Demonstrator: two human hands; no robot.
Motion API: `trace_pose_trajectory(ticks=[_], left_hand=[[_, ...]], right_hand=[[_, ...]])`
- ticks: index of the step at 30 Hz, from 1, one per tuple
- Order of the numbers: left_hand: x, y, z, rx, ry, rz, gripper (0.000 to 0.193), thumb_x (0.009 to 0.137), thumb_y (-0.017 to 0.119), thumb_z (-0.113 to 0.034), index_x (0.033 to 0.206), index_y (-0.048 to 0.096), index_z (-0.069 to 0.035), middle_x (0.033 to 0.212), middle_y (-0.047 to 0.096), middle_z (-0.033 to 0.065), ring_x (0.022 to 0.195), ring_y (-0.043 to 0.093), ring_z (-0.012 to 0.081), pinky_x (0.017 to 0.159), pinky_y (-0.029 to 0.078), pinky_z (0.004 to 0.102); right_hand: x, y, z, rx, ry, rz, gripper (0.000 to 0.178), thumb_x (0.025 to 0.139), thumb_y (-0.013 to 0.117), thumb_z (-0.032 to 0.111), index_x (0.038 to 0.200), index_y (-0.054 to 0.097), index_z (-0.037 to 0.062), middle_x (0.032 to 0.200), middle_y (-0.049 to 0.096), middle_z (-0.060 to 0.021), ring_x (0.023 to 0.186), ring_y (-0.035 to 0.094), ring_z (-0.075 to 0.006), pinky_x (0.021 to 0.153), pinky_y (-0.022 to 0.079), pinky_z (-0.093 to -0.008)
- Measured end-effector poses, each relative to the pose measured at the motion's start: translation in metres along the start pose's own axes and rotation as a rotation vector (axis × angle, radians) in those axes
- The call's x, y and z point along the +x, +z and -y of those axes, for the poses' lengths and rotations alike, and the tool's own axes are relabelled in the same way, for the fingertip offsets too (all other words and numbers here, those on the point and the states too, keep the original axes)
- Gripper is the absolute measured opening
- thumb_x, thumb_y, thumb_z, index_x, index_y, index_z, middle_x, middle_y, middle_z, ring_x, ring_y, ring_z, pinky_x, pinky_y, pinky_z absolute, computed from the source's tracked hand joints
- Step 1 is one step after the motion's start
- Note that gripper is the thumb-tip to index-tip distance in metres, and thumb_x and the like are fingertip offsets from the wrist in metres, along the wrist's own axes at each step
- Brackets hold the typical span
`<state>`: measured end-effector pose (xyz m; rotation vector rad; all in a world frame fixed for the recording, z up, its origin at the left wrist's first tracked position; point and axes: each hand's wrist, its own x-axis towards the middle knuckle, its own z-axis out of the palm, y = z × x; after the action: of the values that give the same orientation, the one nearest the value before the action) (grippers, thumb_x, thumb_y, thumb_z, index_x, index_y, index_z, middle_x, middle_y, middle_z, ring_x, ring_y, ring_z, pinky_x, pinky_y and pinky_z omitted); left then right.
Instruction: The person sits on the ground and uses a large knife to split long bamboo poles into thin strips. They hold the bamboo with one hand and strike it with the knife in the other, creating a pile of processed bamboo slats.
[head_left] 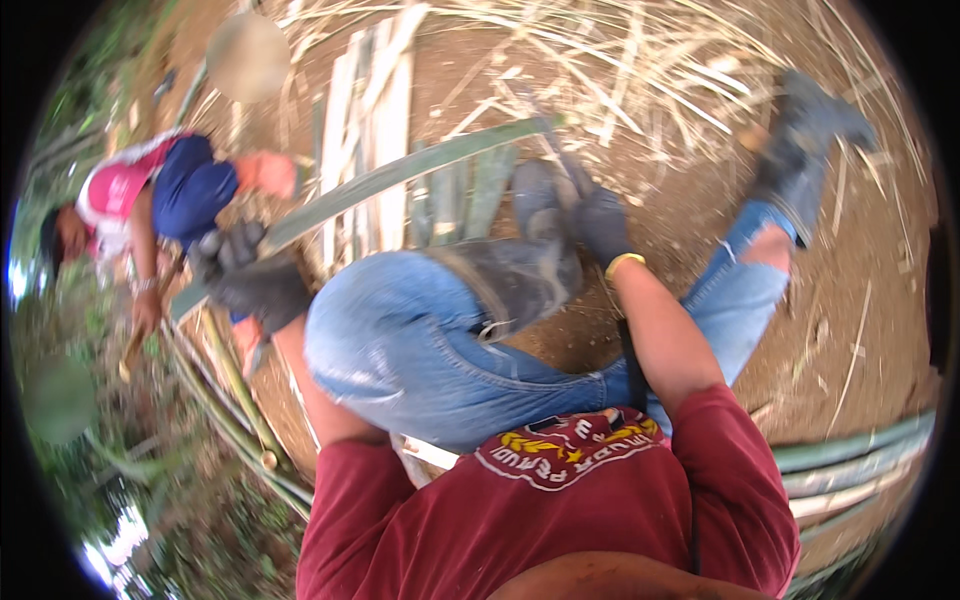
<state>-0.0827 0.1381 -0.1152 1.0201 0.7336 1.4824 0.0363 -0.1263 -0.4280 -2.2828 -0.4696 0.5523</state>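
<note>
While the gloved left hand clamps the green bamboo strip, the gloved right hand grips a blade handle.

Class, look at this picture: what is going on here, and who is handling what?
A person in a red shirt and jeans sits on bare earth working a long green bamboo strip. The gloved left hand grips the strip near its lower end; the gloved right hand holds a blade against it over the raised knee. Split bamboo slats lie beyond. Another person bends over stalks at the left.
</note>
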Motion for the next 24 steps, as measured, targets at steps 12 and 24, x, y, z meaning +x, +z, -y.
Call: trace_pose_trajectory(ticks=[12, 24], left_hand=[[-0.012, -0.014, 0.014, 0.535, -0.188, 0.904, 0.045, 0.094, 0.064, -0.026, 0.130, 0.048, -0.003, 0.110, 0.062, 0.0083, 0.103, 0.062, 0.0194, 0.090, 0.053, 0.0353], [-0.016, 0.051, -0.027, 0.235, -0.045, 0.978, 0.043, 0.099, 0.055, -0.040, 0.125, 0.054, -0.006, 0.105, 0.066, 0.0054, 0.104, 0.061, 0.0130, 0.081, 0.051, 0.0332]], right_hand=[[0.019, -0.093, -0.006, 1.407, 0.218, 0.230, 0.017, 0.094, 0.056, 0.027, 0.096, 0.053, 0.0109, 0.068, 0.055, -0.0040, 0.056, 0.055, -0.0150, 0.052, 0.048, -0.0293], [-0.062, -0.126, -0.014, 1.453, 0.304, 0.403, 0.044, 0.090, 0.060, 0.025, 0.131, 0.051, 0.0108, 0.076, 0.049, 0.0002, 0.065, 0.051, -0.0152, 0.059, 0.047, -0.0313]])
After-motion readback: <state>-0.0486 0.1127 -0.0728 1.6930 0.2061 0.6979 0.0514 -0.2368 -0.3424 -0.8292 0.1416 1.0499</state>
